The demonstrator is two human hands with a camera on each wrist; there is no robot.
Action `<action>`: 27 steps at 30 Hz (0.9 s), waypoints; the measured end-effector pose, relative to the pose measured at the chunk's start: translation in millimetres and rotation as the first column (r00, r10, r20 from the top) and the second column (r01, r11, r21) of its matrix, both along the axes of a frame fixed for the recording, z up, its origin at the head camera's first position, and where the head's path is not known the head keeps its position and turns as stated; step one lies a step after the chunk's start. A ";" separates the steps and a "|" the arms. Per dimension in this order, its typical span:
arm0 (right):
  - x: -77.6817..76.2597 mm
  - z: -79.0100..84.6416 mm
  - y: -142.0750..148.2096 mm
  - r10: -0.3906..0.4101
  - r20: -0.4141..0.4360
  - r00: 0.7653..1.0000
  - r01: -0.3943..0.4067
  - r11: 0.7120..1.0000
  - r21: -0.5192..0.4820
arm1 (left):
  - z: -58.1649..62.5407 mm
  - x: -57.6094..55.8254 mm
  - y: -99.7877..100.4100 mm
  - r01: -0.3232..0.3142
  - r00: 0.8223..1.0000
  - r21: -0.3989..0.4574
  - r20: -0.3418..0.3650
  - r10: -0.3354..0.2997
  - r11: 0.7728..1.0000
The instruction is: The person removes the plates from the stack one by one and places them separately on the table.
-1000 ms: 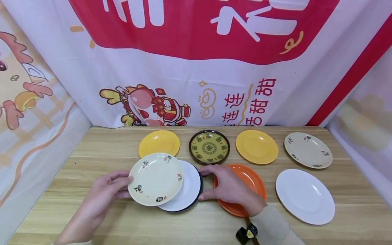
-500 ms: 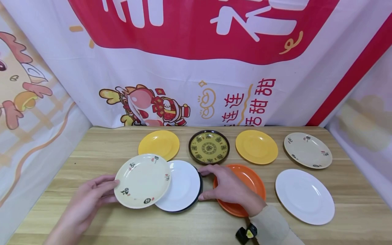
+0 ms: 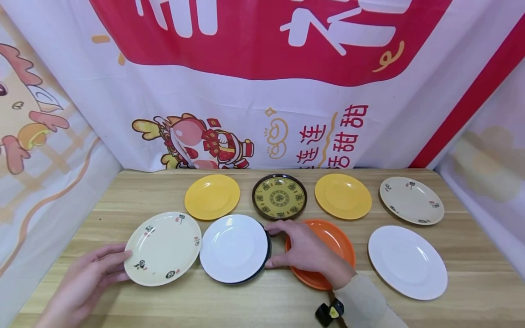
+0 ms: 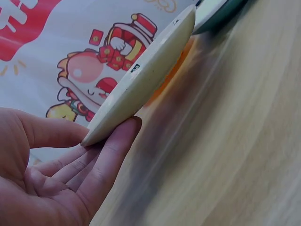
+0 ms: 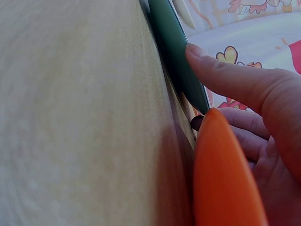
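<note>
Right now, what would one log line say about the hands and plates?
left hand: holds round cream patterned plate by rim | right hand: steadies round white plate stacked on dark plate | table: wooden

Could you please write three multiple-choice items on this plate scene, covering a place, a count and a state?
1. Where is the cream patterned plate?
A. left of the white plate
B. on the orange plate
C. in the far row
2. How many plain yellow plates lie in the far row?
A. one
B. two
C. three
3. What is the left hand doing?
A. resting flat on the table
B. holding the cream patterned plate's rim
C. gripping a cup

A: the head view shows them side by side.
B: two flank the dark patterned plate.
B: the wrist view shows fingers under the rim.
</note>
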State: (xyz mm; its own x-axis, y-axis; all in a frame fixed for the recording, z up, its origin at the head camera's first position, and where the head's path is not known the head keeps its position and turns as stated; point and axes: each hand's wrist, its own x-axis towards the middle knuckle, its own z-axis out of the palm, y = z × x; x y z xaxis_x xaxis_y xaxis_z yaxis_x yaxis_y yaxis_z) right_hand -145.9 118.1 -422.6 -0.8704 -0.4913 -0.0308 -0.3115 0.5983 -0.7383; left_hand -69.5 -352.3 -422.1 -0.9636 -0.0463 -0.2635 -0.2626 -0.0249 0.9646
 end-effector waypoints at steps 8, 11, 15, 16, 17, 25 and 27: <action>-0.6 0.1 -0.2 -0.002 0.003 1.000 0.002 1.000 0.002 | -4.8 5.4 -15.2 -0.041 0.998 -0.033 0.040 0.042 0.999; -0.7 0.0 -0.1 -0.003 0.002 1.000 0.003 1.000 0.004 | -6.8 5.5 -18.2 -0.038 0.998 -0.043 0.052 0.041 0.998; -0.8 0.1 0.0 -0.004 0.005 1.000 0.004 1.000 0.002 | -10.0 5.4 -20.3 -0.035 0.997 -0.055 0.061 0.039 0.998; -0.7 0.4 0.0 -0.003 0.007 1.000 0.003 1.000 0.001 | -10.6 5.3 -20.6 -0.036 0.997 -0.058 0.063 0.040 0.998; -0.8 0.5 -0.1 -0.003 0.009 1.000 0.003 1.000 0.000 | -11.1 5.3 -20.6 -0.038 0.997 -0.060 0.064 0.042 0.997; -0.2 1.0 -0.3 -0.004 0.024 1.000 0.004 1.000 0.000 | -11.6 5.4 -18.9 -0.058 0.996 -0.091 0.067 0.064 0.994; -0.1 1.1 -0.3 -0.005 0.025 1.000 0.005 1.000 0.001 | -10.8 5.6 -18.0 -0.059 0.995 -0.099 0.071 0.066 0.993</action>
State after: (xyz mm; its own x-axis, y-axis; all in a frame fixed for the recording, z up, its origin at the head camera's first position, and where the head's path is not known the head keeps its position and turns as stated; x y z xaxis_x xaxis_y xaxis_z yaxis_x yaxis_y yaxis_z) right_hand -146.0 117.8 -421.5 -0.8720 -0.4866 -0.0530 -0.2899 0.6005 -0.7452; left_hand -63.9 -370.3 -432.9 -0.9359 -0.1345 -0.3256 -0.3344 0.0488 0.9411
